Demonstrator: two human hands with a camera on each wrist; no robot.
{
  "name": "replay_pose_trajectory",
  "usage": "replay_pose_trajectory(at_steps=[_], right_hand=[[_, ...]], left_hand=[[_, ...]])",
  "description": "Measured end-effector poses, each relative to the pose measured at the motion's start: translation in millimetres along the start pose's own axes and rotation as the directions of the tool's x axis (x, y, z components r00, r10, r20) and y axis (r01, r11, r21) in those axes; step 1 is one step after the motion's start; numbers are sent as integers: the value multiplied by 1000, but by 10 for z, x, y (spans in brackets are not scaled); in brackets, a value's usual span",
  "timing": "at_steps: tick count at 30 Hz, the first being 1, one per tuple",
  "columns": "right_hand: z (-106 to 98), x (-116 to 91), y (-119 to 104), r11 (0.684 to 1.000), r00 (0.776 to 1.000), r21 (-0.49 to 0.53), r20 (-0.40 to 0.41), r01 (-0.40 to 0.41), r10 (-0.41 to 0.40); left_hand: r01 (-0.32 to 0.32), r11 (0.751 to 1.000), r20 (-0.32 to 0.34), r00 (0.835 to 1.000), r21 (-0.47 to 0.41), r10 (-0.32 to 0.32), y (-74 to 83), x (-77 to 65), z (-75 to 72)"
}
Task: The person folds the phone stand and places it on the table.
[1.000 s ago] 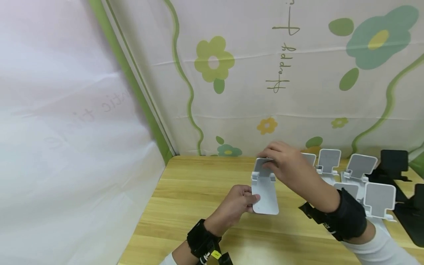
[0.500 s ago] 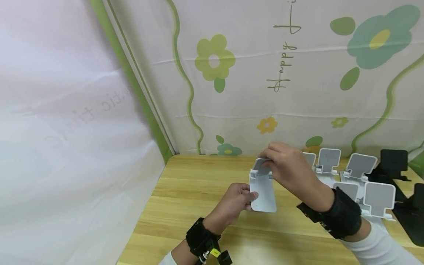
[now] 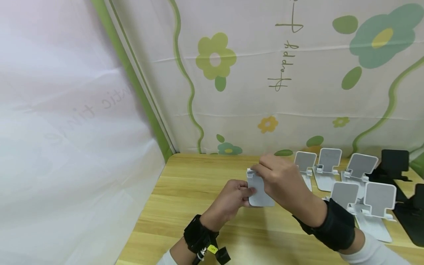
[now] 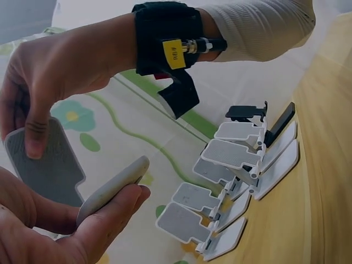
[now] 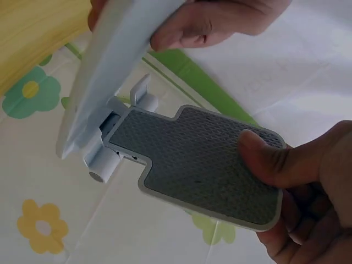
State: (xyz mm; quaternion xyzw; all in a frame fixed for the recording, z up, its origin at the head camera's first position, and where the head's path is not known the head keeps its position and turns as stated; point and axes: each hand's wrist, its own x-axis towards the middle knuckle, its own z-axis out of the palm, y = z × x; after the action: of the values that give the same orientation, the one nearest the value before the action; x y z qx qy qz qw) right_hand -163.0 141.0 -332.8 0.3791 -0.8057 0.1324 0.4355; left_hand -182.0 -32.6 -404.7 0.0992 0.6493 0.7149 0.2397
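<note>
white phone stand (image 3: 260,197) is what we've got between our left hand (image 3: 232,197), pinching its base (image 5: 118,60), and our right hand (image 3: 281,178), clamped on its grey-padded panel (image 5: 201,165)

White stand (image 3: 261,192), held up over the tabletop (image 3: 192,176) between two hands. We see a smooth, flat base plate (image 5: 124,60) with rounded corners, facing the head view, and a panel (image 5: 206,165), textured grey with a pale rim, narrowing to a neck at the hinge (image 5: 104,159). There we note a rounded barrel end and a small raised tab. Plate and panel stand at an angle to each other. Left hand (image 3: 233,197) grips the plate's side, thumb over its face; right hand (image 3: 281,176) pinches the panel's far end, thumb on the grey.
</note>
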Motion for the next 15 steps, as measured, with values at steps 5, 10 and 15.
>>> replay_pose_trajectory(at_steps=[5, 10, 15], right_hand=[[30, -38, -72, 1000, 1000, -8, -15, 4, -4], [71, -95, -140, 1000, 1000, -10, -6, 3, -3], [108, -141, -180, 999, 1000, -35, 3, -7, 7]], left_hand=[[-3, 1000, -16, 1000, -18, 3, 46, -22, -5], [-14, 1000, -36, 999, -24, 13, 65, -21, -21], [-26, 1000, -35, 999, -9, 25, 83, 1, -36]])
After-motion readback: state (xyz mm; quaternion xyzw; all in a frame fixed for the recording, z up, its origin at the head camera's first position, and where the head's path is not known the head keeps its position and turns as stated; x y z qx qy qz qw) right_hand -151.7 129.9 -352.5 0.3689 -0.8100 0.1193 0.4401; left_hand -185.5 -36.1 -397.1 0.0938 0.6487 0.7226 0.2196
